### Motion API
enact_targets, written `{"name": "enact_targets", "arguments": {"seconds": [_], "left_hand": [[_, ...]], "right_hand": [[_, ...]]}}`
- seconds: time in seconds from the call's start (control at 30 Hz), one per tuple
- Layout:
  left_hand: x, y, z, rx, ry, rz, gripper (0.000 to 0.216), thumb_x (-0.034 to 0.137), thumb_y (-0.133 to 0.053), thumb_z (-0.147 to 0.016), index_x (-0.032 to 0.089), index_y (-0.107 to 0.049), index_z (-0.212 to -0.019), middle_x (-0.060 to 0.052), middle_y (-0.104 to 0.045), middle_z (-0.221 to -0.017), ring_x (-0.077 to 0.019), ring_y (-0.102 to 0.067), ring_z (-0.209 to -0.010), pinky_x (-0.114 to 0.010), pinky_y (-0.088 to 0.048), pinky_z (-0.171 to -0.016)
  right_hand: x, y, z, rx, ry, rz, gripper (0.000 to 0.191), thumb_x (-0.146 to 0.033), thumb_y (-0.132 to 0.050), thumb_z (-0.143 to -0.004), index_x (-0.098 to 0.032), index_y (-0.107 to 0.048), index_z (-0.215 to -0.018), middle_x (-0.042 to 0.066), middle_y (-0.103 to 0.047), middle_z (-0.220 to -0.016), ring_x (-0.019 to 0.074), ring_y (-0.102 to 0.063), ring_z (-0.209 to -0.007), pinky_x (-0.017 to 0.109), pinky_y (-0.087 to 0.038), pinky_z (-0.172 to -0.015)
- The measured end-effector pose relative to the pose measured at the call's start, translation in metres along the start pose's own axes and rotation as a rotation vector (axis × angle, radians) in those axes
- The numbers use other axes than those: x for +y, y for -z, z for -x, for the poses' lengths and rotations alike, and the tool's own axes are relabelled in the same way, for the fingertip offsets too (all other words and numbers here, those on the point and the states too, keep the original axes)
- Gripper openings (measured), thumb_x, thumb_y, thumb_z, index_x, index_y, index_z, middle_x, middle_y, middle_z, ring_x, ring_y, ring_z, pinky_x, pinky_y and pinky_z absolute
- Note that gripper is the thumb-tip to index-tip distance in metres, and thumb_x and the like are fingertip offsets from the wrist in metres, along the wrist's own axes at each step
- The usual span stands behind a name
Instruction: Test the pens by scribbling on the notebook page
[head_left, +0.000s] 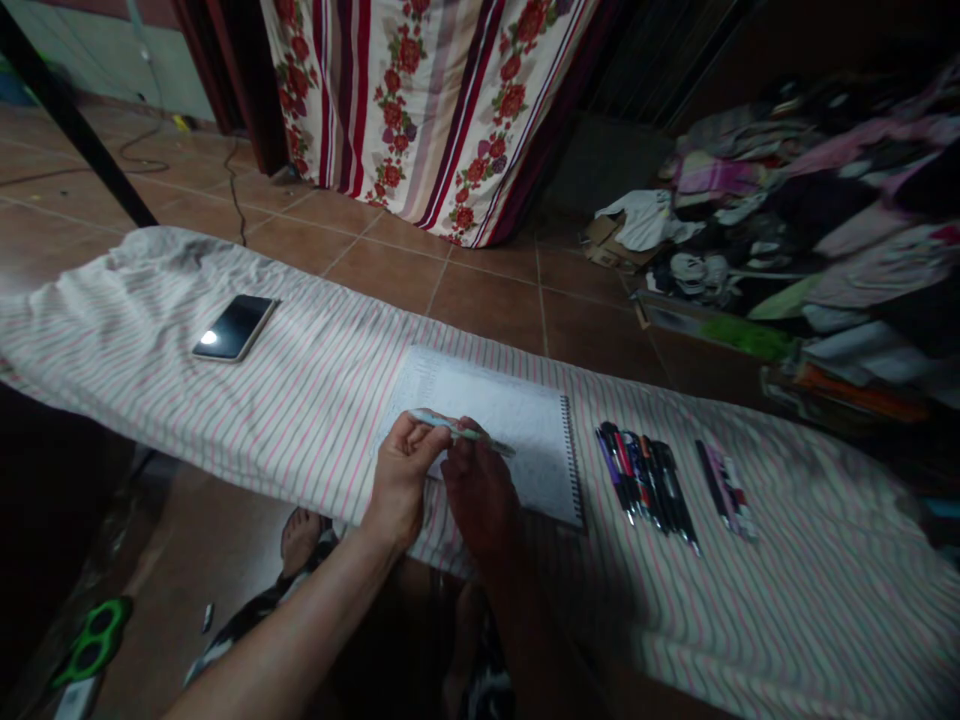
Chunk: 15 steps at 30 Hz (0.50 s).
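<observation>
A slim, light-coloured pen (432,417) is held level between both hands, above an open spiral notebook (491,392). My left hand (405,465) pinches its left part between thumb and fingers. Closed around the pen's right part is my right hand (480,475), darker in shadow, with the tip sticking out past the fingers. The notebook's coil runs down its right side, and the page looks pale with faint marks that I cannot read. Right of the notebook lies a row of several pens (649,485), and beyond them a smaller group of pens (726,490).
A striped cloth (315,400) covers the long, narrow surface. On its left part rests a phone (236,328). A floral curtain (420,100) hangs beyond, with a heap of clothes (825,210) at the right. Green-handled scissors (94,640) are at lower left.
</observation>
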<state>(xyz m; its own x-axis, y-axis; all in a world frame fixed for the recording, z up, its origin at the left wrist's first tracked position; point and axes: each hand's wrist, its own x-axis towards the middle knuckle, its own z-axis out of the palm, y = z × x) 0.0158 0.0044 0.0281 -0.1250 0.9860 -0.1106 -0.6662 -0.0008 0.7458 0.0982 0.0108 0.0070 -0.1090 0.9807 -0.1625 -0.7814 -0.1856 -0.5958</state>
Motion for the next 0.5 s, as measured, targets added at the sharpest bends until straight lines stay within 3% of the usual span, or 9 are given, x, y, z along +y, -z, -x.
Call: {"name": "enact_targets", "arguments": {"seconds": [0.27, 0.4, 0.5], "left_hand": [[0.004, 0.002, 0.001, 0.039, -0.065, -0.268, 0.015, 0.027, -0.066, -0.072, 0.016, -0.058, -0.079, 0.003, -0.064, -0.067, -0.0098, -0.058, -0.059, -0.021, -0.044, -0.058], [0.007, 0.010, -0.001, 0.012, -0.066, -0.427, 0.017, 0.029, -0.063, -0.074, 0.016, -0.058, -0.084, -0.001, -0.065, -0.075, -0.0132, -0.061, -0.068, -0.025, -0.047, -0.064], [0.010, 0.022, 0.001, -0.013, -0.106, -0.787, 0.017, 0.030, -0.055, -0.080, 0.017, -0.059, -0.092, -0.005, -0.066, -0.089, -0.0174, -0.061, -0.082, -0.031, -0.049, -0.072]], "right_hand": [[0.009, -0.003, -0.003, 0.053, -0.058, 0.007, 0.022, -0.038, -0.071, -0.067, -0.023, -0.068, -0.082, -0.002, -0.065, -0.073, 0.0079, -0.056, -0.063, 0.019, -0.045, -0.056], [0.005, -0.008, -0.005, -0.010, 0.021, 0.103, 0.019, -0.035, -0.070, -0.068, -0.020, -0.062, -0.075, -0.004, -0.059, -0.064, 0.0073, -0.051, -0.059, 0.020, -0.043, -0.057], [-0.008, -0.009, -0.010, 0.050, 0.155, 0.185, 0.020, -0.028, -0.071, -0.067, -0.021, -0.054, -0.072, -0.008, -0.049, -0.056, 0.0049, -0.045, -0.052, 0.017, -0.039, -0.054]]}}
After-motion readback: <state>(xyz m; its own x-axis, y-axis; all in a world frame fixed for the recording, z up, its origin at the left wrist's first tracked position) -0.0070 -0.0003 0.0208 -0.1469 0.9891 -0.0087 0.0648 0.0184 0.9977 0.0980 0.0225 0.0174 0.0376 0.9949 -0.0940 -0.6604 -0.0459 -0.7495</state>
